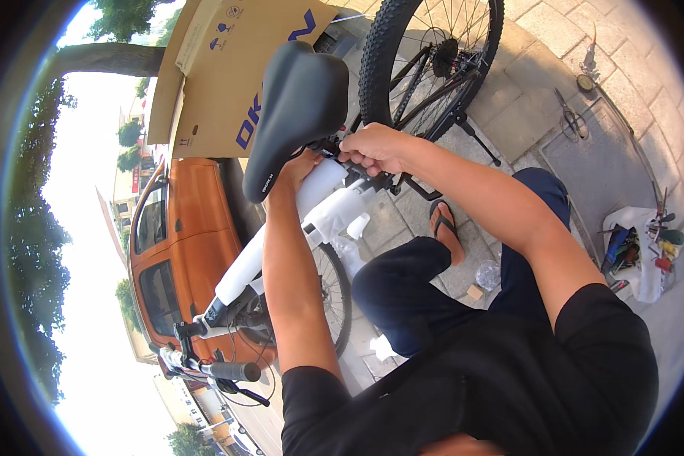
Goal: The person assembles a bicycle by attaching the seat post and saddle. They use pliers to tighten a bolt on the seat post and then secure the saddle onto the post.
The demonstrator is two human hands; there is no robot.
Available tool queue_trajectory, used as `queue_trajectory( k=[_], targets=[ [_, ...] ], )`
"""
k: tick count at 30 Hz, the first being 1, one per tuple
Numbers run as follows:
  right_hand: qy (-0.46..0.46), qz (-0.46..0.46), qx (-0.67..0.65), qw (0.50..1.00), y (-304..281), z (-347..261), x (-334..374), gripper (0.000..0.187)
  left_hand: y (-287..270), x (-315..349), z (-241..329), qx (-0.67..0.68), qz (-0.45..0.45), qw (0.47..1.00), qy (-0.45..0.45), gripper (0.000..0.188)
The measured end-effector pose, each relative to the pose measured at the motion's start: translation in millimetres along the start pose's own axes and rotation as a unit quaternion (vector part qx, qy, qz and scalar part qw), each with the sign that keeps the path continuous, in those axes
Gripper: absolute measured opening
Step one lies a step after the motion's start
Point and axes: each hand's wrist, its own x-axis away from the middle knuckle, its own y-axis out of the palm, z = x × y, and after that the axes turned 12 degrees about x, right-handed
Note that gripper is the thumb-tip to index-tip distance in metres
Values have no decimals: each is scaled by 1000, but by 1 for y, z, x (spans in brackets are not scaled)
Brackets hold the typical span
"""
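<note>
A bicycle with a white-wrapped frame [243, 262] stands on the paving before me. Its black saddle [300, 106] covers part of the seat post area. Under the saddle's edge my left hand [302, 165] reaches in beside the frame, fingers curled and partly hidden. My right hand [374, 150] is closed just right of the saddle, near the top of the frame; whatever its fingers pinch is too small to make out. Beyond it is the rear wheel [441, 57], with a knobbly tyre and a kickstand [479, 140]. The handlebar [232, 371] lies toward the lower left.
A large cardboard box [220, 83] stands behind the saddle, beside an orange vehicle [197, 228]. On the right, a white bag of tools [646, 254] sits by a grey ground cover [604, 163]. A small pump gauge [585, 82] and hose lie farther off. A clear plastic roll [488, 275] is near my feet.
</note>
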Motion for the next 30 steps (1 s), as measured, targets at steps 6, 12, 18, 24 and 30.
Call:
queue_trajectory(
  k=[6,12,18,24,30],
  targets=[
    [2,-8,2,1000,-1,1,-4,21,-5,-7,-8,18,-16,999,-23,13],
    [11,5,4,1000,2,1,-5,19,-27,-13,-23,213,-2,977,-12,16],
    [12,14,18,1000,2,0,-3,19,-36,-9,-34,346,-134,906,202,23],
    [18,10,13,1000,3,0,-2,19,-44,-39,-44,391,-106,896,184,28],
    [23,16,23,999,3,-2,0,20,-26,-58,-6,372,-208,896,126,33]
  ],
)
